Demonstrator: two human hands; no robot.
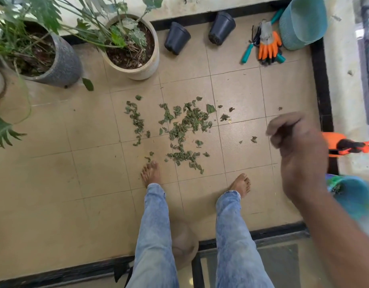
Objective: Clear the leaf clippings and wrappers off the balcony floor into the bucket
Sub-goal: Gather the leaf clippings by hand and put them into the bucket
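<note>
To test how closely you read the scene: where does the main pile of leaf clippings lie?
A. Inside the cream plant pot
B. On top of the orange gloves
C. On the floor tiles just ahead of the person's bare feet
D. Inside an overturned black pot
C: the leaf clippings are scattered on the tan floor tiles, just beyond the toes of the left foot and right foot.

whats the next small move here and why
Probably bend and lower the right hand to the leaf clippings. The hand is raised and looks empty, the clippings are scattered on the floor tiles ahead of the feet, and the blue bucket sits at right.
</note>
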